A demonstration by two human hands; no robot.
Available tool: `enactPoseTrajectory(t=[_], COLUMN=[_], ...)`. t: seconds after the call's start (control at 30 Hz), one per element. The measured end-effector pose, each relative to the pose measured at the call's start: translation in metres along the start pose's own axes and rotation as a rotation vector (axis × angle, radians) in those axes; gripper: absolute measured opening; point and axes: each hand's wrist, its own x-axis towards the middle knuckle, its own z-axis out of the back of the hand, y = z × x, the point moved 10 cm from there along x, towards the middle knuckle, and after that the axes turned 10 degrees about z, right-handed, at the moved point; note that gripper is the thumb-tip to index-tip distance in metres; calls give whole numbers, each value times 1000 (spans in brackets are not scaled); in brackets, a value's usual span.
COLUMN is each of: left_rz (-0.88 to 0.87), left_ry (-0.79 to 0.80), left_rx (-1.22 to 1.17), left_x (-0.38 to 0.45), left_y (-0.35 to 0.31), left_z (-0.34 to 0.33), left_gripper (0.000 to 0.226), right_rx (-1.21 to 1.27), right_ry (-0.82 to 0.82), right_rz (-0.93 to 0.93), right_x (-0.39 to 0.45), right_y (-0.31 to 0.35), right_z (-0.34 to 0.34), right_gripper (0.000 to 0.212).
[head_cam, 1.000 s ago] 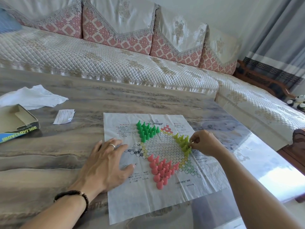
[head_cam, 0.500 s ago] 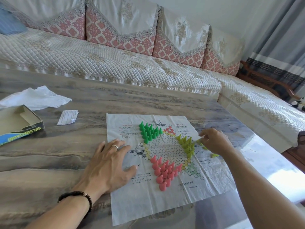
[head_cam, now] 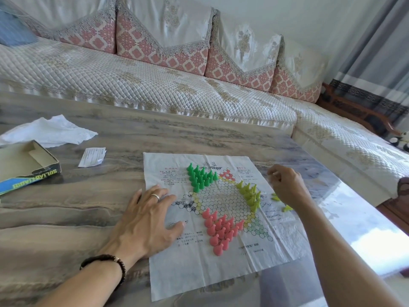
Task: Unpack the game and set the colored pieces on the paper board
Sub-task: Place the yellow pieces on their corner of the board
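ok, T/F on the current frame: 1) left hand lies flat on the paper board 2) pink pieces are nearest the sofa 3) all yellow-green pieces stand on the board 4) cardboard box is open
1) The left hand lies flat on the printed paper board: true.
2) The pink cone pieces are nearest the sofa: false, the dark green cone pieces are.
3) All yellow-green cone pieces stand: false, some lie beside the right hand.
4) The blue-edged cardboard box is open: true.
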Motion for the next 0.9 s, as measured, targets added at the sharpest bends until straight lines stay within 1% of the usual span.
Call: enactPoseTrajectory(t=[0.03, 0.1, 0.17, 0.27, 0.33, 0.43, 0.5, 0.6, 0.7, 0.9], left_rz=[2, 1, -1, -1, 3, 2, -4, -4, -9, -16], left_ry=[-1, -2, -1, -3, -3, -4, -8, -9, -15, -16], left_rx=[-3, -1, -3, -5, 0, 0, 16, 16, 38, 51], left_x=[0, 0, -1, -1, -1, -1, 0, 0, 0, 0], left_y=[0, 0, -1, -1, 0, 1, 0, 1, 1, 0], left_z=[0, 0, 1, 0, 0, 0, 0, 0, 0, 0], left_gripper=[79, 79, 78, 79, 80, 84, 87, 87, 86, 85], right_rx=[37, 70, 69, 86, 76, 57, 67, 67, 68, 56], right_ry=[-27, -50, -11, 32, 76, 176, 209, 245, 263, 246], right_rz=[-17, -64, -113, -153, -134, -102, -91, -73, -68, -68], right_x=[-5, -15, -24, -31, -33, -39, -40, -40, -40, -39], right_y=[0, -3, -10, -19, -20, -17, -13, -8, -7, -8], right_z=[3, 2, -5, -5, -6, -18, -25, -31, -37, -41], right_gripper=[8, 14, 17, 9, 3, 7, 8, 3, 3, 3])
